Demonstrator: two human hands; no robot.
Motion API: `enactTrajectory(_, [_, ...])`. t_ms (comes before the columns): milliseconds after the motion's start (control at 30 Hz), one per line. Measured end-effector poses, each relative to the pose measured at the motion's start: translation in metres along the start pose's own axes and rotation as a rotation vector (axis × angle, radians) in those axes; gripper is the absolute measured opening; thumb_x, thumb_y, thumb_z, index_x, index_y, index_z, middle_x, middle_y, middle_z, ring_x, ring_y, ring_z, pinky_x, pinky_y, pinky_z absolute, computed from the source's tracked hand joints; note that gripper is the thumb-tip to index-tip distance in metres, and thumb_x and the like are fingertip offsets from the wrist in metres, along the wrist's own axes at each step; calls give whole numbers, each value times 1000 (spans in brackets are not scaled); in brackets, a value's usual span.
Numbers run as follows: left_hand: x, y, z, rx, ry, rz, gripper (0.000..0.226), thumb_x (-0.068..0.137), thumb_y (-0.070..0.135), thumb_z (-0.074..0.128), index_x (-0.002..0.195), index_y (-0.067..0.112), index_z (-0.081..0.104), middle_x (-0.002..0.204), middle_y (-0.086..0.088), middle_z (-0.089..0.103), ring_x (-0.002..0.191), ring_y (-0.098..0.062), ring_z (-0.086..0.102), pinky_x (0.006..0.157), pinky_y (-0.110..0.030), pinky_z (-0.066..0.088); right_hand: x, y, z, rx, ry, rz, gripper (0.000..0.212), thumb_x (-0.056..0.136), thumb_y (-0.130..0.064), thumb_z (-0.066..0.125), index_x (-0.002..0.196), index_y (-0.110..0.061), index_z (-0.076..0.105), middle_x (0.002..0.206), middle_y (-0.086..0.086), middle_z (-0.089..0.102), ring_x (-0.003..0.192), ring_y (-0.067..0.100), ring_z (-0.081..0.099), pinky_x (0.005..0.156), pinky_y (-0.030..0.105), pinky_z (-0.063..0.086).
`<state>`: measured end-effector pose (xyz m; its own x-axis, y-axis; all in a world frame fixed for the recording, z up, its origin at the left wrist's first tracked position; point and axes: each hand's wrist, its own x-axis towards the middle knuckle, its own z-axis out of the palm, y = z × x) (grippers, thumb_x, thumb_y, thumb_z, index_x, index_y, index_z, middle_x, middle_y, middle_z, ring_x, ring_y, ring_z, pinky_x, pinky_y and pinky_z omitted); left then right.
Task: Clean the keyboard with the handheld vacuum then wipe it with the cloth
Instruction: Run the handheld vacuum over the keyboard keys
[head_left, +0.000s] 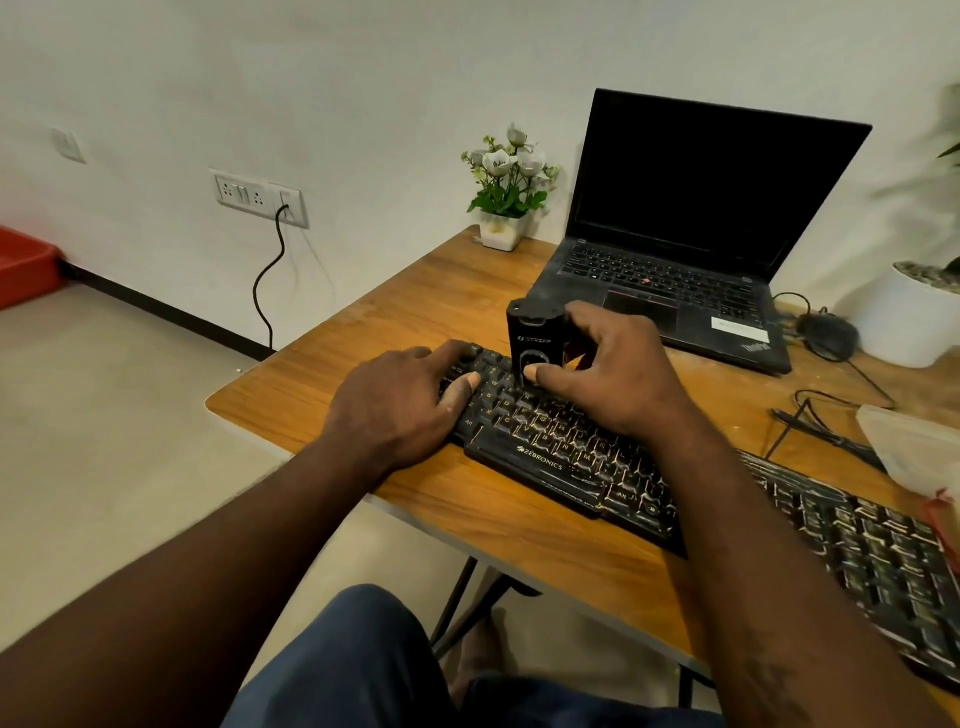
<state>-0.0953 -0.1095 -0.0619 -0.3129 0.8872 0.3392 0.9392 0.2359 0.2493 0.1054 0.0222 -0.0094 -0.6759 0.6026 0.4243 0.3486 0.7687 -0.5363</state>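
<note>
A long black keyboard (550, 457) with pale, dusty key edges lies slanted across the wooden desk (395, 322). My right hand (608, 371) grips a small black handheld vacuum (535, 335), which stands upright with its lower end on the keys near the keyboard's far left part. My thumb rests on the round button on the vacuum's front. My left hand (400, 400) lies flat on the keyboard's left end, fingers spread over the keys. A pale cloth-like thing (909, 447) sits at the right edge of the desk; it is blurred.
An open black laptop (691, 249) with a dark screen stands behind the keyboard. A white pot of flowers (506, 208) is at the desk's far corner. A black mouse (828, 332), loose cables (826, 415) and a large white planter (909, 317) crowd the right side.
</note>
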Motion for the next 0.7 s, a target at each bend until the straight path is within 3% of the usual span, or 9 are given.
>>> enactTrajectory(100, [0, 0, 0, 3, -1, 1, 54, 102, 67, 21, 147, 42, 37, 118, 2, 68, 102, -19, 61, 76, -38, 47, -1, -2, 1, 53, -51, -50, 47, 78, -30, 88, 122, -26, 71, 100, -17, 72, 85, -2, 66, 71, 12, 50])
enactTrajectory(233, [-1, -1, 0, -5, 2, -2, 52, 102, 66, 22, 145, 42, 38, 116, 2, 69, 101, -20, 62, 76, -38, 48, -3, -2, 2, 123, -85, -89, 41, 79, -23, 89, 115, -30, 72, 96, -20, 71, 85, -5, 64, 68, 7, 43])
enactTrajectory(300, [-1, -1, -1, -4, 7, -3, 53, 101, 67, 21, 145, 43, 39, 116, 2, 69, 101, -20, 62, 76, -38, 48, -3, -1, 0, 93, -32, -68, 42, 78, -25, 88, 116, -31, 72, 96, -21, 71, 85, -7, 64, 69, 6, 40])
enactTrajectory(467, [-1, 0, -1, 5, 9, 3, 52, 102, 66, 23, 145, 42, 38, 115, 1, 69, 101, -21, 62, 74, -38, 46, -7, -2, 2, 158, -104, -100, 41, 78, -24, 88, 116, -29, 74, 92, -16, 73, 79, 2, 65, 65, 12, 47])
enactTrajectory(567, [-1, -1, -1, 2, 13, 1, 52, 103, 65, 24, 145, 41, 39, 116, 0, 68, 102, -22, 62, 74, -37, 45, -7, -2, 3, 94, -30, -66, 43, 78, -31, 87, 118, -31, 71, 91, -20, 70, 81, -1, 65, 66, 12, 48])
enactTrajectory(700, [-1, 0, -1, 6, 8, 4, 53, 102, 66, 24, 147, 41, 39, 117, 0, 68, 103, -21, 62, 73, -37, 43, -8, -1, 3, 191, -105, -67, 37, 77, -25, 89, 111, -27, 74, 84, -23, 69, 75, 1, 64, 63, 13, 48])
